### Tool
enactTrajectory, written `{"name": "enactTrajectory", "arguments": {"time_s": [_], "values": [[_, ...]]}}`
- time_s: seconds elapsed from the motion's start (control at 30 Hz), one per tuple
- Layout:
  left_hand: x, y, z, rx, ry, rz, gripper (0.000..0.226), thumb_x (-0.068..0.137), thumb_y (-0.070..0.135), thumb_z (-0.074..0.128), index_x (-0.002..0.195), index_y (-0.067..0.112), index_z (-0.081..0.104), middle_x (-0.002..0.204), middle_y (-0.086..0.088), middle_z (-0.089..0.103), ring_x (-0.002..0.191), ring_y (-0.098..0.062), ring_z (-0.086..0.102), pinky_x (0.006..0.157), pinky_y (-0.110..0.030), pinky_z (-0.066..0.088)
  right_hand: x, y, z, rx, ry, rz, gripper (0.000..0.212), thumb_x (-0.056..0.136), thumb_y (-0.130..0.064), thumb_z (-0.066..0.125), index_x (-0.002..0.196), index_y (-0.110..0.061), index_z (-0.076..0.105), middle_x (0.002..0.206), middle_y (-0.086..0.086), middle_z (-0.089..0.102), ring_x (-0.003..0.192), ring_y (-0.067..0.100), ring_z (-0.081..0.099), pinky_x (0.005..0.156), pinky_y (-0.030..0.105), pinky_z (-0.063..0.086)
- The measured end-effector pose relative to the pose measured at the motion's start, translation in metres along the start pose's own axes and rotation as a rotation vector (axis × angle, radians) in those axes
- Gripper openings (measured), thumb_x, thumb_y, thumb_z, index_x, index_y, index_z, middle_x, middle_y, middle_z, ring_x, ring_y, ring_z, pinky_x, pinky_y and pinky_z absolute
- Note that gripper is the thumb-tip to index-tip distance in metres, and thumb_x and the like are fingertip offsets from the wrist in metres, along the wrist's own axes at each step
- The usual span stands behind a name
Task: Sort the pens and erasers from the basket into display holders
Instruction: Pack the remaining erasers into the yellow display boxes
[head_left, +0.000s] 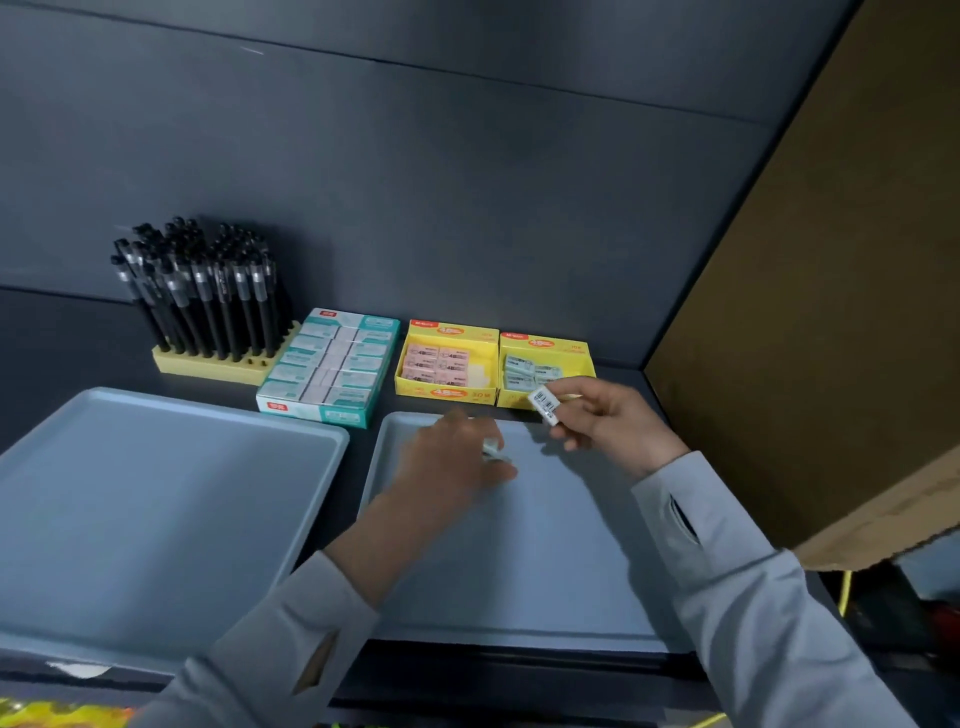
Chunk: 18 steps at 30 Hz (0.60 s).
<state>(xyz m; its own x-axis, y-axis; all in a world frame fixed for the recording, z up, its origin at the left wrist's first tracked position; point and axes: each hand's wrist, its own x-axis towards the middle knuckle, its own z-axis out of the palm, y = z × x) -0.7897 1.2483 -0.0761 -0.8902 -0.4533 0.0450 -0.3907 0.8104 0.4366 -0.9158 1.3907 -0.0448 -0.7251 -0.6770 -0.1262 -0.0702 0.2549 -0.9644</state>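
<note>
My right hand (608, 421) pinches a small white eraser with a barcode (544, 404) just in front of the right yellow box (545, 345), which holds pale green erasers. My left hand (452, 462), blurred, hovers over the right grey tray (519, 571) and holds a small pale eraser (493, 449) at its fingertips. The left yellow box (447, 364) holds pink erasers. A teal box (332, 369) is packed with white erasers. Black pens (208, 291) stand upright in a yellow holder (208, 364) at the back left.
A second grey tray (156, 509) lies at the left. A brown cardboard panel (831, 312) closes off the right side. A dark wall stands right behind the boxes. Something yellow shows at the bottom left corner (52, 714).
</note>
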Motion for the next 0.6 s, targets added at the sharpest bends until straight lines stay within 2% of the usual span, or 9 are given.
{"name": "enactTrajectory", "arguments": {"time_s": [0.1, 0.17, 0.23, 0.3, 0.37, 0.43, 0.5, 0.6], "values": [[0.003, 0.001, 0.001, 0.119, -0.018, 0.070, 0.033, 0.086, 0.045, 0.062, 0.113, 0.026, 0.060, 0.115, -0.004, 0.054, 0.105, -0.025, 0.058, 0.086, -0.031, 0.045, 0.004, -0.004, -0.004, 0.135, -0.042, 0.058, 0.027, 0.091, 0.006, 0.057, 0.109, -0.012, 0.065, 0.078, 0.006, 0.069, 0.066, 0.010, 0.065, 0.056, 0.016, 0.054], [0.007, 0.000, 0.001, 0.112, -0.022, 0.057, 0.032, 0.086, 0.046, 0.061, 0.110, 0.025, 0.061, 0.114, -0.003, 0.056, 0.106, -0.025, 0.057, 0.086, -0.031, 0.043, 0.006, -0.006, -0.007, 0.186, -0.026, 0.092, 0.024, 0.088, 0.006, 0.060, 0.105, -0.010, 0.067, 0.080, 0.005, 0.070, 0.068, 0.010, 0.065, 0.056, 0.016, 0.053], [0.012, -0.003, 0.001, 0.005, -0.007, 0.025, 0.028, 0.085, 0.047, 0.062, 0.101, 0.025, 0.064, 0.107, 0.000, 0.063, 0.102, -0.021, 0.058, 0.083, -0.031, 0.044, 0.010, -0.007, -0.011, 0.198, 0.012, 0.104, 0.019, 0.088, 0.003, 0.063, 0.097, -0.011, 0.069, 0.083, 0.005, 0.068, 0.071, 0.011, 0.063, 0.055, 0.015, 0.052], [0.015, -0.006, -0.001, -0.358, -0.078, -0.055, 0.026, 0.084, 0.045, 0.065, 0.089, 0.019, 0.067, 0.089, 0.001, 0.067, 0.081, -0.016, 0.060, 0.068, -0.026, 0.046, 0.014, -0.008, -0.016, 0.223, 0.050, 0.115, 0.011, 0.091, -0.003, 0.062, 0.093, -0.013, 0.068, 0.085, 0.004, 0.067, 0.073, 0.011, 0.063, 0.054, 0.015, 0.051], [0.015, -0.005, -0.010, -0.911, -0.268, -0.173, 0.030, 0.086, 0.041, 0.067, 0.085, 0.011, 0.067, 0.075, -0.004, 0.062, 0.060, -0.012, 0.052, 0.049, -0.020, 0.041, 0.018, -0.008, -0.021, 0.284, 0.069, 0.128, 0.007, 0.094, -0.009, 0.058, 0.094, -0.012, 0.064, 0.088, 0.006, 0.069, 0.072, 0.012, 0.067, 0.052, 0.016, 0.051], [0.015, -0.002, -0.019, -1.287, -0.398, -0.320, 0.033, 0.087, 0.039, 0.067, 0.100, 0.008, 0.067, 0.087, -0.004, 0.069, 0.061, -0.007, 0.056, 0.045, -0.017, 0.041, 0.024, -0.007, -0.024, 0.368, 0.078, 0.117, 0.007, 0.095, -0.008, 0.055, 0.094, -0.009, 0.062, 0.090, 0.008, 0.068, 0.071, 0.012, 0.069, 0.056, 0.016, 0.053], [0.018, 0.000, -0.025, -1.499, -0.434, -0.413, 0.029, 0.089, 0.036, 0.065, 0.108, 0.014, 0.065, 0.099, -0.005, 0.073, 0.066, -0.009, 0.061, 0.044, -0.017, 0.043, 0.029, -0.006, -0.025, 0.454, 0.086, 0.085, 0.009, 0.093, -0.004, 0.056, 0.093, -0.005, 0.065, 0.091, 0.008, 0.068, 0.077, 0.012, 0.070, 0.064, 0.014, 0.055], [0.022, 0.003, -0.031, -1.637, -0.440, -0.452, 0.024, 0.091, 0.032, 0.061, 0.107, 0.015, 0.065, 0.101, -0.009, 0.073, 0.065, -0.012, 0.062, 0.043, -0.018, 0.044, 0.033, -0.002, -0.026, 0.457, 0.087, 0.039, 0.014, 0.087, 0.006, 0.060, 0.095, -0.001, 0.068, 0.101, 0.011, 0.069, 0.090, 0.017, 0.069, 0.072, 0.017, 0.057]]}}
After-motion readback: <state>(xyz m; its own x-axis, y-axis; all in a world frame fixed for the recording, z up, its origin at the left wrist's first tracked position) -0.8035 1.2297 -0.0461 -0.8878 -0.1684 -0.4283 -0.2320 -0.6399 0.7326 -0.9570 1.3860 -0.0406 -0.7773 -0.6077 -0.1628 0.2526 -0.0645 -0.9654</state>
